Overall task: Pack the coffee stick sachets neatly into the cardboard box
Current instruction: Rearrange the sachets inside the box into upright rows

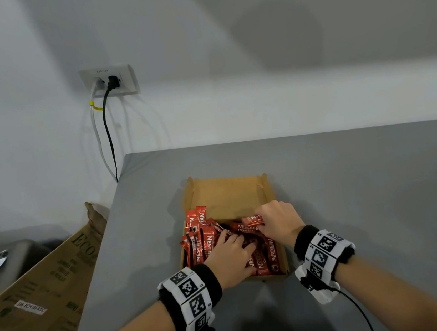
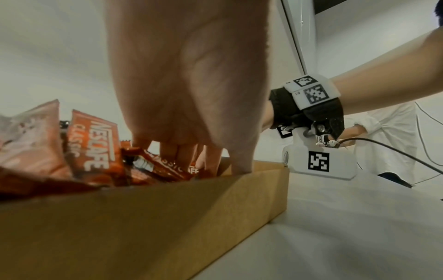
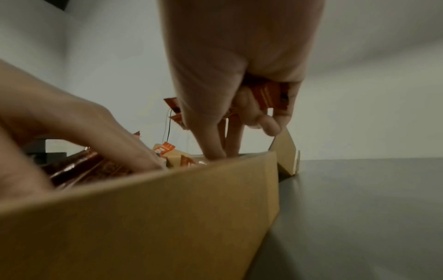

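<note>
With the left hand [image 1: 230, 257] lying flat on the jumbled Nescafé sachets [image 1: 208, 245] in the cardboard box [image 1: 227, 191] on the bench [image 1: 366, 188], the right hand [image 1: 277, 220], its grip pinching one sachet [image 1: 251, 219], would do best to lay it parallel.

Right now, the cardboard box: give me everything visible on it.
The cardboard box is plain brown, shallow and open-topped, with its lid flap folded back flat at the far side. It sits on the grey table. Its near part holds a jumble of red coffee stick sachets, some propped on end at the left. The left hand rests on the pile; the right hand grips sachets inside.
</note>
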A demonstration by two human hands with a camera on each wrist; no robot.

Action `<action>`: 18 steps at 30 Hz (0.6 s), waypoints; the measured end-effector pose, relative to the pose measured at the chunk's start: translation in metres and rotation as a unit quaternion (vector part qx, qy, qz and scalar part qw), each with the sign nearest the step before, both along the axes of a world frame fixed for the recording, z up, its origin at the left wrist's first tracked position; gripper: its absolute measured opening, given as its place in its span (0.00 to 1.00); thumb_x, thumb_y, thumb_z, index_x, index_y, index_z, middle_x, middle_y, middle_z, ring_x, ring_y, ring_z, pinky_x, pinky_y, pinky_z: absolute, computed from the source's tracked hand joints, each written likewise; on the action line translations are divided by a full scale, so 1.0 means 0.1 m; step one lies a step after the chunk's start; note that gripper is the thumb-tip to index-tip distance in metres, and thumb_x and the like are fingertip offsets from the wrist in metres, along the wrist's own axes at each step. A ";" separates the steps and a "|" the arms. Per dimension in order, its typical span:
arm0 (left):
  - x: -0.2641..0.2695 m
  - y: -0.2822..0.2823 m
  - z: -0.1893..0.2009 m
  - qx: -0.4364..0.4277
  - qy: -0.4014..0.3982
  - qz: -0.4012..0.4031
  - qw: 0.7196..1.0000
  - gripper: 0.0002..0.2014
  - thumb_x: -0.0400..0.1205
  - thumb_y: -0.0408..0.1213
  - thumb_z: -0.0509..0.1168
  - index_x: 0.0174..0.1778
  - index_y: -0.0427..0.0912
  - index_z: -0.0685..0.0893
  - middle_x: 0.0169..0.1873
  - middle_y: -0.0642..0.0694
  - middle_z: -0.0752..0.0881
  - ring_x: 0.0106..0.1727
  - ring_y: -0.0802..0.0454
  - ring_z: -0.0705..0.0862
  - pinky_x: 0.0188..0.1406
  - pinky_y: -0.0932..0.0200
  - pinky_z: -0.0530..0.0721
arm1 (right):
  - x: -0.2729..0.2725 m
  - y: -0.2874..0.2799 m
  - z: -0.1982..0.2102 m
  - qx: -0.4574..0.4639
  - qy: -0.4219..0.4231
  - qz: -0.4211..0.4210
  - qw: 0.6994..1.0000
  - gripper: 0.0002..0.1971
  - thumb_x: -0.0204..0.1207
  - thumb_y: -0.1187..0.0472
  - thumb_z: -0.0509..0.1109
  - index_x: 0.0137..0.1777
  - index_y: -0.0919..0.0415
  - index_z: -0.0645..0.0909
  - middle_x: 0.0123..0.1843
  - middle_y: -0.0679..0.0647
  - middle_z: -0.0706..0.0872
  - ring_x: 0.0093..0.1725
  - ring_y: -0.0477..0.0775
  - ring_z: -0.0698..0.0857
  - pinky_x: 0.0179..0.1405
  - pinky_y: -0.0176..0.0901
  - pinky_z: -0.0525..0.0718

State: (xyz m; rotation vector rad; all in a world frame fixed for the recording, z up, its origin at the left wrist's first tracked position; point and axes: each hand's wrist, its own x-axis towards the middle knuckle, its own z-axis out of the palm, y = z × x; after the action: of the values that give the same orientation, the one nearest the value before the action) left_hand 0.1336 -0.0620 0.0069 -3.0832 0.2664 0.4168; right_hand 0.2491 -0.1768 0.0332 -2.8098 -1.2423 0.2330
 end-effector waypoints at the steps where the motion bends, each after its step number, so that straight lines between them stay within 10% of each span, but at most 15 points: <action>1: -0.01 0.01 0.00 -0.002 0.001 -0.001 1.000 0.28 0.85 0.51 0.54 0.79 0.43 0.62 0.75 0.38 0.68 0.78 0.42 0.63 0.80 0.43 0.46 | -0.01 0.02 -0.01 -0.007 -0.004 0.002 1.000 0.07 0.76 0.62 0.63 0.49 0.60 0.82 0.48 0.56 0.87 0.49 0.61 0.85 0.46 0.50 0.83; 18: 0.01 0.09 -0.05 -0.044 0.017 -0.001 0.999 0.30 0.84 0.54 0.54 0.81 0.47 0.58 0.77 0.42 0.65 0.79 0.45 0.60 0.80 0.45 0.43 | 0.05 -0.12 -0.03 -0.038 -0.025 0.050 0.998 0.05 0.78 0.60 0.64 0.49 0.56 0.81 0.52 0.53 0.86 0.52 0.57 0.85 0.48 0.47 0.81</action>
State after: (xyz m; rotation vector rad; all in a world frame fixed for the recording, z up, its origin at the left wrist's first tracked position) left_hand 0.1350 -0.0532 0.0017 -3.1639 0.2949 0.4710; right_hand 0.2545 -0.1887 0.0303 -2.8377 -1.4155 0.2212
